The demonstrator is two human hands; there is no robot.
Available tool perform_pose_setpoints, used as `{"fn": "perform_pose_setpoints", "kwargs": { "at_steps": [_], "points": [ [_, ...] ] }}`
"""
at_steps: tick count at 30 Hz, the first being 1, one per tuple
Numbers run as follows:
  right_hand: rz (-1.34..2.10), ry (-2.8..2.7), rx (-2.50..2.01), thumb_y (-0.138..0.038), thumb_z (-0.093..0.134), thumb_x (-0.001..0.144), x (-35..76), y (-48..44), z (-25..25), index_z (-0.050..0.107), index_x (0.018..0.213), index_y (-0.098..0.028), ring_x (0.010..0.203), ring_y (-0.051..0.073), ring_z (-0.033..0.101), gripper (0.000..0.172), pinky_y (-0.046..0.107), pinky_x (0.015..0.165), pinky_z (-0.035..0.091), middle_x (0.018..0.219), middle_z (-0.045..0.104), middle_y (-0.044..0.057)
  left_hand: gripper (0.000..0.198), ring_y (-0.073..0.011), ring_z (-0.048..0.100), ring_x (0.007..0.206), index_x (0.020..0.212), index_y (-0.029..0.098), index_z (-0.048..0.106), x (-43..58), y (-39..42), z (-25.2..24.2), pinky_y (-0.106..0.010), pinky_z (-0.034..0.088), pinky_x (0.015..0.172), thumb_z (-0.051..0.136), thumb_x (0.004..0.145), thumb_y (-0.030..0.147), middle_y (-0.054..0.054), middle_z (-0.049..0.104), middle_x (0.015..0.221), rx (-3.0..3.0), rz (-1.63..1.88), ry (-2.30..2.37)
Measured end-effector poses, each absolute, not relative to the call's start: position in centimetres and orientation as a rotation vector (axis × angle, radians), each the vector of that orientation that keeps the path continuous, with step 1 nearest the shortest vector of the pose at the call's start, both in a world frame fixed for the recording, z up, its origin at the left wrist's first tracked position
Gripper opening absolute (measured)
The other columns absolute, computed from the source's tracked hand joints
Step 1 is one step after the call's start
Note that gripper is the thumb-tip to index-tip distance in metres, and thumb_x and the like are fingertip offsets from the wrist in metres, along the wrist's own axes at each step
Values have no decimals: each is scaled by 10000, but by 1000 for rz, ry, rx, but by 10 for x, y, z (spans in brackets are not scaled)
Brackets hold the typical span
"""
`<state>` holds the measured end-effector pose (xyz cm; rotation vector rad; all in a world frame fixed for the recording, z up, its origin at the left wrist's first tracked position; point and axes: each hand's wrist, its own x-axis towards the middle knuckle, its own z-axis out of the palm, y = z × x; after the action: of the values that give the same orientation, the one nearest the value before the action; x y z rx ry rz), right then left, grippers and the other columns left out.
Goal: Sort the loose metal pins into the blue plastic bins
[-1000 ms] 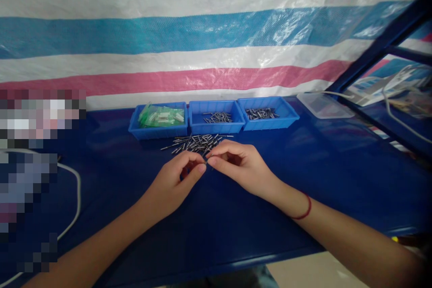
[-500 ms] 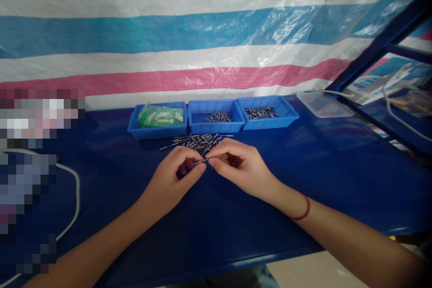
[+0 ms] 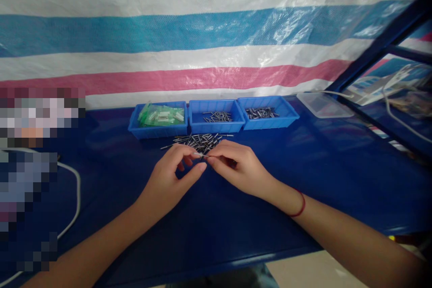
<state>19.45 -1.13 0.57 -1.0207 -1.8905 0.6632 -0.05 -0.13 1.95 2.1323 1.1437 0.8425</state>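
Note:
Between the fingertips of my right hand is a thin metal pin, pinched by thumb and forefinger. Its left end reaches the forefinger of my left hand, whose thumb is lifted away below, leaving a gap. Just behind both hands lies a loose pile of similar pins, silver and dark, partly hidden by my fingers. The pin's exact kind is too small to make out.
Three blue bins stand in a row behind the pile: a left bin with green plastic bags, a middle bin and a right bin with metal pins. A clear plastic lid lies right. A white cable curves left on the blue table.
The left thumb has come away from the pin, which both hands pinched before. The pin and the fingertips holding it have shifted slightly up, towards the pile.

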Motion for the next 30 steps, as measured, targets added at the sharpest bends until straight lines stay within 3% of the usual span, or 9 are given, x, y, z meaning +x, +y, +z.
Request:
{"fn": "perform_pose_setpoints", "kwargs": {
  "at_steps": [4, 7, 12, 17, 21, 23, 26, 30],
  "points": [
    [842, -1495, -1153, -337, 577, 854, 202, 1, 1, 677, 827, -174, 605, 115, 529, 194, 243, 527, 410, 720, 617, 24, 178, -162, 581, 819, 1008, 214, 553, -3, 2, 18, -284, 475, 730, 576, 860, 310, -22, 611, 920, 2277, 795, 1172],
    [855, -1139, -1175, -389, 601, 822, 219, 14, 4, 672, 856, -178, 480, 76, 420, 226, 218, 431, 327, 611, 511, -24, 186, -193, 574, 920, 1025, 199, 556, -7, 9, 16, -325, 460, 824, 551, 877, 310, -48, 617, 974, 2442, 784, 1162],
    [815, -758, -1128, -389, 633, 766, 253, 33, 18, 598, 731, -181, 403, 52, 254, 213, 219, 362, 206, 536, 356, -67, 260, -257, 535, 1047, 1102, 182, 554, -16, 25, 11, -412, 407, 938, 516, 888, 324, -91, 613, 1086, 2624, 707, 1290],
    [904, -657, -1119, -355, 611, 769, 255, 36, 16, 568, 694, -176, 396, 51, 241, 199, 221, 358, 179, 539, 333, -67, 366, -302, 520, 1072, 1161, 136, 578, -23, 31, 7, -444, 401, 955, 500, 888, 366, -138, 586, 1137, 2703, 574, 1463],
    [1004, -909, -1167, -405, 560, 816, 240, 27, 15, 585, 721, -164, 422, 55, 267, 260, 216, 391, 203, 560, 369, -55, 397, -289, 541, 1003, 1167, 118, 597, -24, 33, 3, -435, 431, 923, 462, 908, 389, -138, 592, 1106, 2763, 470, 1508],
    [1046, -1310, -1240, -449, 561, 816, 241, 19, 22, 618, 778, -159, 474, 69, 353, 298, 217, 432, 272, 613, 465, -28, 424, -286, 535, 995, 1169, 119, 599, -23, 32, 2, -437, 434, 920, 463, 907, 424, -134, 593, 1098, 2784, 466, 1521],
    [1088, -2100, -1343, -453, 695, 709, 257, 5, 36, 653, 957, -185, 641, 115, 518, 367, 237, 578, 399, 813, 614, 10, 516, -305, 500, 1077, 1212, 140, 573, -21, 32, -3, -458, 417, 948, 484, 875, 520, -139, 561, 1173, 2775, 510, 1559],
    [999, -2428, -1617, -433, 731, 672, 275, -7, 41, 621, 1069, -211, 690, 153, 583, 468, 241, 578, 399, 874, 635, 22, 629, -331, 460, 1176, 1294, 156, 503, -17, 29, -14, -492, 397, 977, 488, 843, 593, -157, 502, 1282, 2708, 539, 1607]
  ]
}}
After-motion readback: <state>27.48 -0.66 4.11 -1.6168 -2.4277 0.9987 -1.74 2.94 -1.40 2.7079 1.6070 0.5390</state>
